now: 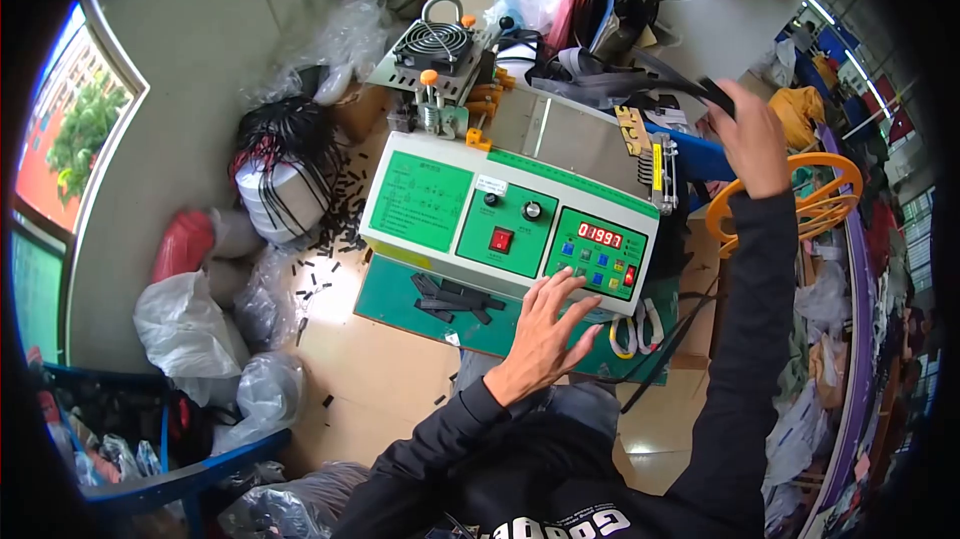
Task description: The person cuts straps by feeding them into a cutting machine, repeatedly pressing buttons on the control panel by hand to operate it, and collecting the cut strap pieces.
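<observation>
A white and green machine (510, 209) with a lit red number display (600, 235) stands in front of me. My left hand (547, 335) is at its lower front edge, fingers spread, fingertips by the keypad below the display, holding nothing. Raised at the right, my right hand (750, 134) is closed on black webbing (665, 74), which runs left behind the machine. Several cut black strips (455, 299) lie on the green surface (385, 291) under the machine's front.
An orange reel (845, 179) stands right of the machine. At the left are a bundle of black cords (285, 144), plastic bags (190, 324) and small black pieces scattered on the floor. A fan unit (435, 44) tops the machine's left end.
</observation>
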`<state>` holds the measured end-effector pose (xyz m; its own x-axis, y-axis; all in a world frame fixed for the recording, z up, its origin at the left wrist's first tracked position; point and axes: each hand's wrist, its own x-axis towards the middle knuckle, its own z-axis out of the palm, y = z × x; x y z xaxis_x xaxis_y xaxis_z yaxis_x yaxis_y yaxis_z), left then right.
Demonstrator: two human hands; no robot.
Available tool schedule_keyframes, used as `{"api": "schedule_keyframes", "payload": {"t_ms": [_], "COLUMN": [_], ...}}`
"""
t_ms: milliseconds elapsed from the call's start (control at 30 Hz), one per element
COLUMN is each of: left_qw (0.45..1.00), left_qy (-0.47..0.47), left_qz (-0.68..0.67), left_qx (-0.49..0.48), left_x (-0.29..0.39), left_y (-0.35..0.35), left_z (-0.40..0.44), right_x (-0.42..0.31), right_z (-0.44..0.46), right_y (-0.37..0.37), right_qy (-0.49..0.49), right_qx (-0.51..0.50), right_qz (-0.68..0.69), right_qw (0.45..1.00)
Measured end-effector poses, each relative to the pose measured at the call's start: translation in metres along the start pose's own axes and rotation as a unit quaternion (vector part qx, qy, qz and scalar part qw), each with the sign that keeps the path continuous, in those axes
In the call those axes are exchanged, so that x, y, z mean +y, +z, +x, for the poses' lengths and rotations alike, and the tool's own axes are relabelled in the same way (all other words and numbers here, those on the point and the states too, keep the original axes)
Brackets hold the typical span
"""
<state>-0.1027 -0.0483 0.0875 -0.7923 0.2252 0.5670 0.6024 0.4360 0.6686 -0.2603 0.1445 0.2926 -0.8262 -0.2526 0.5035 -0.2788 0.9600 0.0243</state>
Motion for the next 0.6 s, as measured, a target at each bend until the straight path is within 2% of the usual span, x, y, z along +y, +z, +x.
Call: {"api": "schedule_keyframes", "payload": {"t_ms": [33, 100, 167, 200, 267, 433, 600], "left_qw": [1.0, 1.0, 1.0, 1.0, 1.0, 0.999, 0.998], "left_qy": [0.0, 0.0, -0.001, -0.004, -0.011, -0.032, -0.04], "left_qz": [-0.003, -0.008, -0.005, -0.006, -0.008, -0.005, 0.003], "left_qx": [-0.002, -0.006, -0.01, -0.014, -0.022, -0.039, -0.051], "left_x": [0.0, 0.0, 0.001, 0.001, 0.001, -0.001, -0.005], "left_y": [-0.001, -0.003, -0.006, -0.007, -0.011, -0.018, -0.016], "left_z": [0.0, 0.0, -0.002, -0.004, -0.006, -0.011, -0.012], "right_x": [-0.007, -0.011, -0.021, -0.026, -0.032, -0.037, -0.043], "right_z": [0.012, 0.033, 0.044, 0.045, 0.048, 0.058, 0.068], "right_y": [0.008, 0.045, 0.077, 0.092, 0.119, 0.155, 0.163], "right_qy": [0.008, -0.04, 0.016, 0.015, 0.04, 0.085, 0.08], "right_qx": [-0.023, -0.039, -0.166, -0.163, -0.214, -0.303, -0.337], "right_qz": [0.098, 0.186, 0.31, 0.314, 0.394, 0.365, 0.374], "right_qw": [0.995, 0.981, 0.936, 0.935, 0.893, 0.876, 0.86]}}
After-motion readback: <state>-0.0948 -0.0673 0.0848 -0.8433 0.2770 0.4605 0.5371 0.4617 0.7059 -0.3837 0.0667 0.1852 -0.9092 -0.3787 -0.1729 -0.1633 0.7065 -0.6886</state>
